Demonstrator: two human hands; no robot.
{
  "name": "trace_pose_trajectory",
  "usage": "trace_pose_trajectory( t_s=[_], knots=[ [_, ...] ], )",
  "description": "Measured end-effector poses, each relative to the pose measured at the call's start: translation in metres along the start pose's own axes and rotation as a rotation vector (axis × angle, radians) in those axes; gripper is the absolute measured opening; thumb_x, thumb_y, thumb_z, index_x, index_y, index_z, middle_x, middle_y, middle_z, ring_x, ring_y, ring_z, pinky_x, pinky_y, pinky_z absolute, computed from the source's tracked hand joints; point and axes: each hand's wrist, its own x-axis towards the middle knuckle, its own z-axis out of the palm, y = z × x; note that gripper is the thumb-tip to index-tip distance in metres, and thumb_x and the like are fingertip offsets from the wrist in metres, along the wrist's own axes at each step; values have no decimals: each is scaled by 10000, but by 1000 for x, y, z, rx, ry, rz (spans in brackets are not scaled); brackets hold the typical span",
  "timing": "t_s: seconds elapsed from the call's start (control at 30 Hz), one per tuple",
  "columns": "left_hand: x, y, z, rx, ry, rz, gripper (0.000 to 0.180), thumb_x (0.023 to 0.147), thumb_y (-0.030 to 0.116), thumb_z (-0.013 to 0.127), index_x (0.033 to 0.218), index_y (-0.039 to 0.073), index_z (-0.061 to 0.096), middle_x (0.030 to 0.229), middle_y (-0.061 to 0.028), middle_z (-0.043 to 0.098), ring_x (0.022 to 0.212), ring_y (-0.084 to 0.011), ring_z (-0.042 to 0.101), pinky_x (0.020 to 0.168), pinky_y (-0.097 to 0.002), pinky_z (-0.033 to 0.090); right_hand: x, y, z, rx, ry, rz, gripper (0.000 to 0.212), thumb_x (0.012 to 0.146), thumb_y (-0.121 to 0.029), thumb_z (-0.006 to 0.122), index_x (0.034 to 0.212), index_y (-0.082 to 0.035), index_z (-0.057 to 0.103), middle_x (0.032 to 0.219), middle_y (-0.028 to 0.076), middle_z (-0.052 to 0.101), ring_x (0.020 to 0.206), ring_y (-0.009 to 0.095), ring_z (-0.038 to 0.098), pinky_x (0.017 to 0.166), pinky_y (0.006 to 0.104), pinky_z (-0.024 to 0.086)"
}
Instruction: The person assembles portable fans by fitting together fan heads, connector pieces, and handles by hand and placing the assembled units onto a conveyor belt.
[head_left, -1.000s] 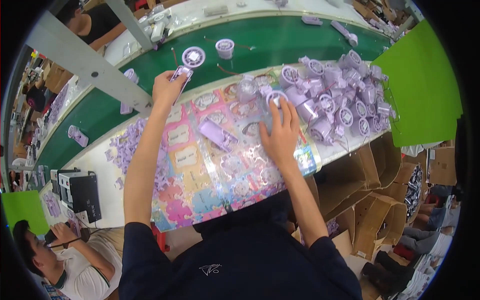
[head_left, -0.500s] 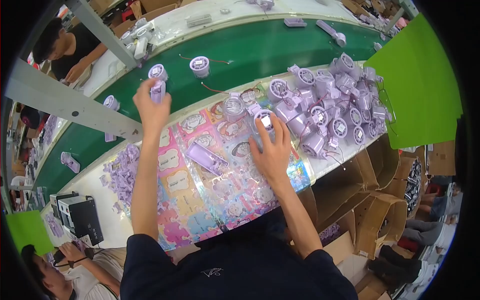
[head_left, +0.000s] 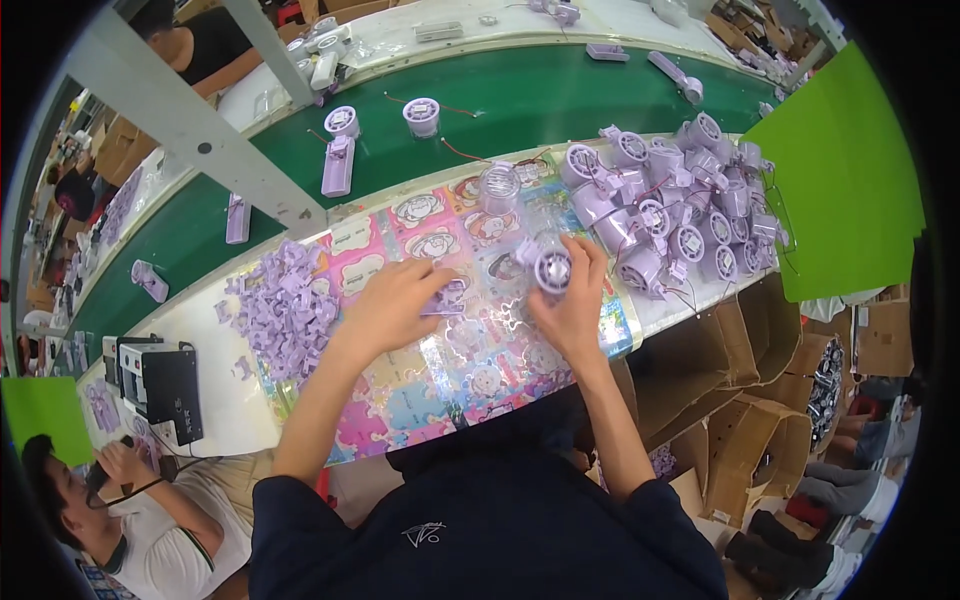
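Observation:
My left hand (head_left: 392, 310) is over the patterned mat, its fingers closed round a lilac handle shell (head_left: 447, 297) that it mostly covers. In my right hand (head_left: 575, 315) is a lilac round fan housing (head_left: 551, 268) with a spoked face, gripped between thumb and fingers and slightly blurred. A clear-sided lilac housing (head_left: 499, 187) stands on the mat beyond my hands. Small lilac plastic parts (head_left: 285, 310) are heaped to the left of my left hand. To the right lies a pile of lilac fan housings (head_left: 690, 243) with thin red wires.
Beyond the table runs a green conveyor belt (head_left: 385, 165) carrying a lilac handle piece (head_left: 338, 168) and round housings (head_left: 421, 118). A grey metal post (head_left: 205, 150) rises at the left, near a black box-shaped device (head_left: 168, 390). Cardboard boxes (head_left: 750, 440) stand at the lower right; a person (head_left: 175, 510) sits lower left.
My left hand has come back from the belt, leaving a lilac handle piece there, and now grasps the shell on the mat. My right hand has picked up and tilted the fan housing.

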Motion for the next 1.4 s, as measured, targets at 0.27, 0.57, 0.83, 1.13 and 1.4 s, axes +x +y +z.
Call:
trace_pose_trajectory(
  t_s=[0.27,0.57,0.83,1.13,1.4],
  knots=[
    [-23,15,-6,-272,-14,-141,590,720,229,791,1273,117,617,1103,-141,646,1022,-373,650,868,-462,529,-25,-32,-37,279,-397,58,545,702,40,689,1231,-56,604,1247,180,539,1165,382,580,990,419,499],
    [-18,33,2,-326,-24,-97,560,732,290,812,1223,62,670,1099,-173,701,1017,-373,669,882,-461,526,-33,-62,-36,141,-448,-105,649,716,21,746,1329,-176,664,1293,186,536,1146,371,596,932,415,537],
    [-18,32,2,-566,43,-161,419,806,244,791,1183,72,732,1046,-179,734,960,-346,700,841,-403,541,-30,-65,-35,57,-395,-222,661,712,38,737,1328,-193,675,1299,177,554,1124,373,622,891,409,562],
    [18,0,13,-888,191,-282,408,815,161,803,1190,23,721,1027,-104,760,943,-154,689,867,-341,531,-27,-39,-8,58,-39,-74,778,800,16,758,1475,53,371,1277,244,560,1140,423,595,975,438,511],
    [164,-121,19,-795,568,-725,496,833,296,763,1201,-29,690,1058,-177,747,949,-248,723,857,-356,536,-31,-7,8,42,-255,-26,384,803,-33,710,1170,2,604,1060,180,611,984,385,592,873,452,489]
  ],
)
